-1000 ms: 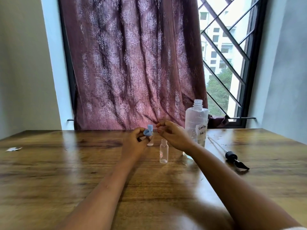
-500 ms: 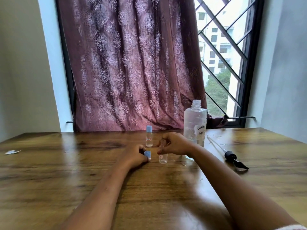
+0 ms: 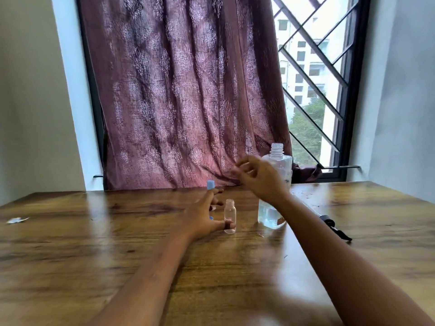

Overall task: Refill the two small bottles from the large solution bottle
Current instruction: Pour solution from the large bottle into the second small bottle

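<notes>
**A:** What lies furthest left on the worktop (image 3: 94,231)?

**B:** A small pale scrap (image 3: 17,220), well apart from everything else.

**A:** And the left hand (image 3: 202,215)?

**B:** It is low over the wood with its grip spread. The fingers stretch forward to the capped small bottle (image 3: 210,184), and only its blue top shows above them. I cannot tell whether they touch it. A sliver of a loose blue cap (image 3: 211,218) shows between fingers and thumb. The thumb lies against the foot of the open small bottle (image 3: 229,212), which stands upright near the middle.

**A:** The right hand (image 3: 259,178)?

**B:** It is raised off the wood in front of the large solution bottle (image 3: 269,212). The grip is slack, the fingers half curled and blurred, and I can see nothing pinched in them.

**A:** How does that big bottle stand?

**B:** Upright and uncapped, just right of the open small one but apart from it. There is clear liquid in its lower part, and the wrist partly hides its label.

**A:** Further right?

**B:** A thin tube with a black pump head (image 3: 329,225) lies flat. Behind everything hangs a patterned curtain (image 3: 188,102), beside a barred window (image 3: 313,78).
</notes>
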### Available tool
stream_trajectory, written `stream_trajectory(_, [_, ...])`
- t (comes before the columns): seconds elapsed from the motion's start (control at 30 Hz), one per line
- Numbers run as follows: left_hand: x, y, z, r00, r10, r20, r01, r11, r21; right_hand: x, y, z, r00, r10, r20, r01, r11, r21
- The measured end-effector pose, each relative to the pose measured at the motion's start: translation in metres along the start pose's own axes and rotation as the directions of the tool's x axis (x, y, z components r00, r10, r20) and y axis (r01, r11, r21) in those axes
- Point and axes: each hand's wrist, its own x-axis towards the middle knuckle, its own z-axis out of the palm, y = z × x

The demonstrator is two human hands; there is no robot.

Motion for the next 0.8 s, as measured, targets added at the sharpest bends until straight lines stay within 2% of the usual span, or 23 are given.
stream_trajectory(0.1, [0.000, -0.002, 0.007, 0.999, 0.007, -0.049, -0.005, 1.000, 0.031, 0.003, -0.003, -0.020, 0.923, -0.207, -0.323, 0.160, 0.973, -0.166])
stream_trajectory(0.17, [0.002, -0.002, 0.010, 0.996, 0.024, -0.082, -0.018, 0.997, 0.071, 0.005, 0.004, -0.029, 0.862, -0.243, -0.446, 0.135, 0.956, -0.260])
stream_trajectory(0.23, [0.002, 0.000, 0.011, 0.994, 0.045, -0.098, -0.034, 0.994, 0.108, 0.005, 0.019, -0.031, 0.845, -0.212, -0.491, 0.040, 0.940, -0.339])
stream_trajectory(0.3, [0.001, 0.001, 0.012, 0.994, 0.058, -0.088, -0.045, 0.989, 0.142, 0.002, 0.033, -0.029, 0.862, -0.130, -0.490, -0.063, 0.932, -0.357])
stream_trajectory(0.4, [0.001, 0.003, 0.014, 0.992, 0.070, -0.108, -0.050, 0.983, 0.177, -0.001, 0.041, -0.031, 0.876, 0.124, -0.466, -0.224, 0.961, -0.165])
stream_trajectory(0.47, [0.000, 0.004, 0.014, 0.989, 0.066, -0.135, -0.040, 0.981, 0.188, 0.000, 0.044, -0.033, 0.895, 0.263, -0.361, -0.279, 0.960, 0.006])
stream_trajectory(0.53, [0.000, 0.004, 0.014, 0.986, 0.069, -0.153, -0.038, 0.980, 0.198, -0.001, 0.047, -0.032, 0.915, 0.330, -0.233, -0.322, 0.944, 0.074])
stream_trajectory(0.6, [0.000, 0.004, 0.014, 0.985, 0.064, -0.160, -0.029, 0.977, 0.212, -0.004, 0.049, -0.030, 0.920, 0.362, -0.154, -0.354, 0.932, 0.076])
stream_trajectory(0.7, [0.001, 0.004, 0.014, 0.985, 0.050, -0.165, -0.010, 0.972, 0.234, -0.003, 0.049, -0.030, 0.923, 0.349, -0.162, -0.343, 0.937, 0.067])
stream_trajectory(0.8, [0.002, 0.002, 0.014, 0.985, 0.030, -0.169, 0.006, 0.979, 0.205, -0.001, 0.039, -0.026, 0.965, 0.223, -0.138, -0.238, 0.966, -0.103])
